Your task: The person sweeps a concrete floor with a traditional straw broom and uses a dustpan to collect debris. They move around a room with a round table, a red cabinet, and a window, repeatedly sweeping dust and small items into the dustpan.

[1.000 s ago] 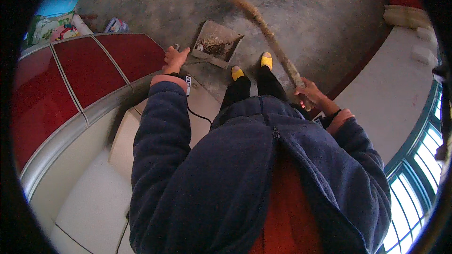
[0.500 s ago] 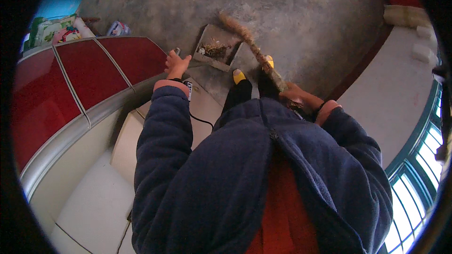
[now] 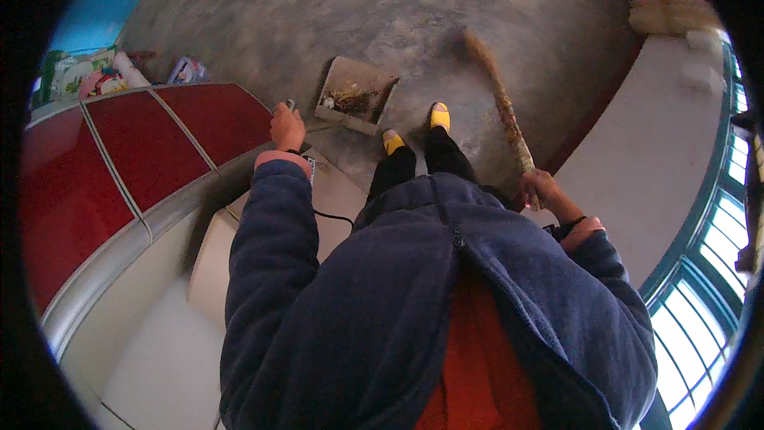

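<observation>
My left hand (image 3: pixel 287 126) is closed round a grey-tipped handle beside the red panelled counter. This seems to belong to the dustpan (image 3: pixel 341 72), though my wrist and sleeve hide part of the run between them. The dustpan lies on the floor ahead of my feet, with straw-like sweepings (image 3: pixel 352 101) and a small pale lump inside. In my right hand (image 3: pixel 543 188) is the end of a broom (image 3: pixel 504 103), fingers wrapped round it. The broom slants away to the floor on the right, its brown head apart from the dustpan.
A glossy red counter (image 3: pixel 191 123) with a metal edge runs along my left. Beyond it are a blue container (image 3: pixel 95 16) and several packages. A white ledge (image 3: pixel 637 143) and a barred window (image 3: pixel 708 271) flank my right. My yellow shoes (image 3: pixel 439 116) stand near the dustpan.
The broom has swung right, away from the dustpan, as my right hand moved outward. My left fingers, spread before, have closed round the handle. The view has shifted slightly.
</observation>
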Demonstrator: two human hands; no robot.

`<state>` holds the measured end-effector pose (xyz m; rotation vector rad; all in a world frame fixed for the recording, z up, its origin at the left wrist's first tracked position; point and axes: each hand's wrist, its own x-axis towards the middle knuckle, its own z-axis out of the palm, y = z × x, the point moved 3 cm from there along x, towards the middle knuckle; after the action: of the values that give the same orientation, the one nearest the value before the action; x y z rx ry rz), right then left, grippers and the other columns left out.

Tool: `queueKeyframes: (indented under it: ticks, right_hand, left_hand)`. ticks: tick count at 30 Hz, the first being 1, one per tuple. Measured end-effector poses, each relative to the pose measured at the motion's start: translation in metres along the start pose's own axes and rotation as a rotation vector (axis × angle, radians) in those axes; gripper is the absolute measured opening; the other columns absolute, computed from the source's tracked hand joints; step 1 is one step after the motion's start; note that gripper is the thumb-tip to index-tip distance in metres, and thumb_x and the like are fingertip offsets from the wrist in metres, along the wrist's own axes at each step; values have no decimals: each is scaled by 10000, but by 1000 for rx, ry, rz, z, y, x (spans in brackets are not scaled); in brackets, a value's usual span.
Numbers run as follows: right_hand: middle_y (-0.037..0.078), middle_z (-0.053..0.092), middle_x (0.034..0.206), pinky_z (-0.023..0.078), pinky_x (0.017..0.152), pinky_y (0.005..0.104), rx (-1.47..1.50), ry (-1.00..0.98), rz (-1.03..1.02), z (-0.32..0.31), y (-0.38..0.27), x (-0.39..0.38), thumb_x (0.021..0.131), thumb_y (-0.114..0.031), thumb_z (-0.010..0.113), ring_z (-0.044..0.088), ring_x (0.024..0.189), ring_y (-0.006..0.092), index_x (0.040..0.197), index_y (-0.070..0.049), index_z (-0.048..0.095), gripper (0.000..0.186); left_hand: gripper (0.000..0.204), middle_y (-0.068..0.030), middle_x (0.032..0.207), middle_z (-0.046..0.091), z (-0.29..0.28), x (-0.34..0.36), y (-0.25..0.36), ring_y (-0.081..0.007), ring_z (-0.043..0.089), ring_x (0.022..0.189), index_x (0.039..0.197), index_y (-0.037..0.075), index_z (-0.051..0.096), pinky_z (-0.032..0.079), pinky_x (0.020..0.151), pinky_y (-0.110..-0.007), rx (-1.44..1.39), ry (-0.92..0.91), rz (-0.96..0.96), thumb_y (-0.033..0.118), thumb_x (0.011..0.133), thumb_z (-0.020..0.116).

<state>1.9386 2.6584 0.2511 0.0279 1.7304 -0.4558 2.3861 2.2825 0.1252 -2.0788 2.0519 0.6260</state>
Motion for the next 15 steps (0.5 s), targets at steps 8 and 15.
queueKeyframes:
  ticks: [8, 15]
  right_hand:
    - [72, 526, 573, 419, 391, 307, -70, -103, -10, 27, 36, 8, 791, -179, 610, 527, 446, 168, 734, -9, 558, 186]
    - [69, 578, 692, 440, 509, 297, -392, -107, -85, 55, 12, 12, 738, -171, 640, 539, 572, 148, 957, 20, 568, 300]
  left_hand:
    - [395, -173, 982, 618, 3, 2, -10, -374, 588, 913, 1003, 51, 556, 464, 752, -493, -13, 4, 81, 391, 809, 607]
    - [508, -177, 909, 646, 7, 16, -16, -400, 608, 828, 884, 39, 660, 477, 708, -500, -66, -67, 48, 522, 727, 649]
